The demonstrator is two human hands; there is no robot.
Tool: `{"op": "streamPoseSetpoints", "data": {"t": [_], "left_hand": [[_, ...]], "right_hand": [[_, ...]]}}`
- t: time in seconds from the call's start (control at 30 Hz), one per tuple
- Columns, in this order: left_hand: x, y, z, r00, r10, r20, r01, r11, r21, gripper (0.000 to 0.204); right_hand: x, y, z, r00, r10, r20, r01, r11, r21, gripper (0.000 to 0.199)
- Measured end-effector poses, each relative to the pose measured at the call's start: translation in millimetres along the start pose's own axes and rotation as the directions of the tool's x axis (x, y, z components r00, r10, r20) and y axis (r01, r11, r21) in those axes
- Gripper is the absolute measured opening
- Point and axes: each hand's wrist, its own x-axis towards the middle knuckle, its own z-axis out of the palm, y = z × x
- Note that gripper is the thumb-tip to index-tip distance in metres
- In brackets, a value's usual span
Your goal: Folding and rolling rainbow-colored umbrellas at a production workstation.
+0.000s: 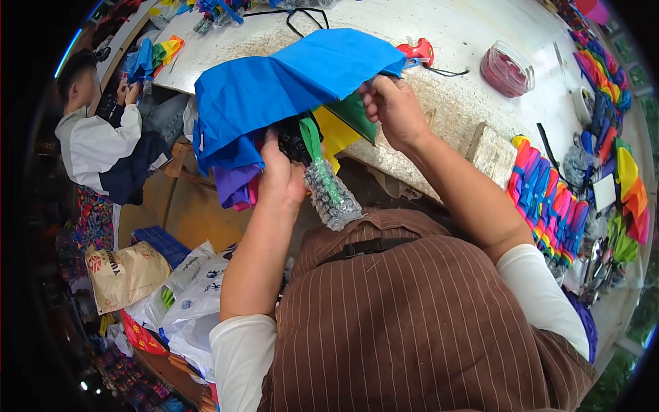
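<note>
A partly folded umbrella [295, 75] hangs in front of me over the table's near edge, its blue panels spread on top. Green, yellow and purple panels show beneath. My left hand [280, 168] is closed around its middle under the blue cloth, which hides some of the fingers. Below that hand, the handle [332, 196] is wrapped in bubble wrap and points down toward me, with a green strap [311, 137] beside it. The fingers of my right hand [395, 113] pinch the right edge of the blue panel.
The worn white table [439, 103] holds a red object [417, 51] with a black cord, a clear tub [506, 69] and a block [491, 152]. Folded rainbow umbrellas [546, 199] line the right. A seated person [103, 137] works at left, above several bags [130, 275].
</note>
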Motion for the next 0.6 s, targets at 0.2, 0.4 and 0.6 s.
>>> {"op": "streamPoseSetpoints", "data": {"t": [0.2,0.4,0.6], "left_hand": [[5.6,20.6,-10.9,0.998,0.048,0.043,-0.046,0.997,-0.059,0.038],[-0.5,42.2,-40.1,0.999,-0.012,0.042,0.017,0.992,-0.125,0.05],[14.1,47.0,-68.5,0.961,0.207,0.185,-0.231,0.965,0.123,0.056]], "right_hand": [[-40.3,-6.5,-2.8,0.854,0.291,0.432,-0.139,0.926,-0.35,0.021],[-53.5,-30.9,-74.9,0.865,0.451,0.221,0.306,-0.124,-0.944,0.027],[-31.8,-112.8,-80.8,0.887,-0.238,0.397,0.431,0.112,-0.895,0.023]]}}
